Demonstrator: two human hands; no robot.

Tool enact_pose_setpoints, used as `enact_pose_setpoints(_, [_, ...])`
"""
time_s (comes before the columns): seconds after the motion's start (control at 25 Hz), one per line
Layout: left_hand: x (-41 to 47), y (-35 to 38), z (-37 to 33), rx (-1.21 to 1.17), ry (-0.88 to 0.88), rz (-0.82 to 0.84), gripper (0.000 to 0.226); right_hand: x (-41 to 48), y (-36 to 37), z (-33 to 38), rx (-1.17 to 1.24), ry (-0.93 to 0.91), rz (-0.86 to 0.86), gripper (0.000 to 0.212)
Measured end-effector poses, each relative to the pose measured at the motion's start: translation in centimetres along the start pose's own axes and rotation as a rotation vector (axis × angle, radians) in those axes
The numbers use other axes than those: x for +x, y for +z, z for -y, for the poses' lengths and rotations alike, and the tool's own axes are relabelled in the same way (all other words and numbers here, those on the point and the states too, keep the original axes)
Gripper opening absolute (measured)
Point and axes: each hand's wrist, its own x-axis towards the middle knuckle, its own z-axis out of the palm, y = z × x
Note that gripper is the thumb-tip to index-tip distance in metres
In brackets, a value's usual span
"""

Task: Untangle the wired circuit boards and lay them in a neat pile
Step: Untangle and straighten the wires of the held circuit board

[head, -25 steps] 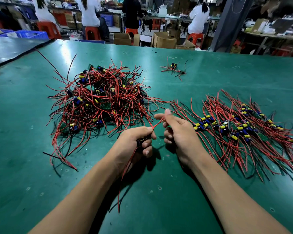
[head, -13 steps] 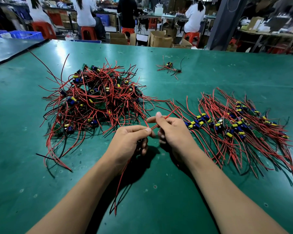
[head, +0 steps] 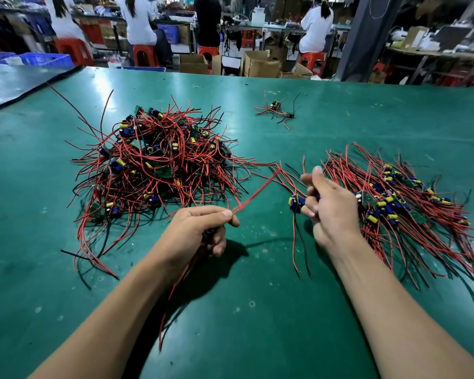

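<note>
Right hand (head: pixel 331 212): fingers curled round one small board (head: pixel 295 203), its red and black leads hanging to the worktop (head: pixel 244 310). Left hand (head: pixel 196 233): thumb and forefinger pinch a red wire pair (head: pixel 257 190) running far-right; fist closed on something dark, probably another board. Neat pile (head: pixel 400 209) lies just right of the right hand, leads fanned near-to-far, so that hand is nearer. Tangled heap (head: pixel 159 165) sits far left.
</note>
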Motion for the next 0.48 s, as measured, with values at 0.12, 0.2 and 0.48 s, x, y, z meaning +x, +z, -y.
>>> enact_pose_setpoints(0.12, [0.4,0.1,0.0,-0.054,0.001,-0.119,0.023,-0.9,0.8,-0.2,-0.068,0.035,0.118,0.031])
enact_pose_setpoints(0.2, [0.6,0.7,-0.1,-0.064,-0.021,-0.151,0.029,-2.0,1.8,-1.1,-0.210,0.038,0.217,0.031])
enact_pose_setpoints(0.48, [0.9,1.2,-0.2,-0.146,-0.098,-0.091,0.055,-4.7,3.1,-1.9,-0.731,-0.241,0.480,0.016])
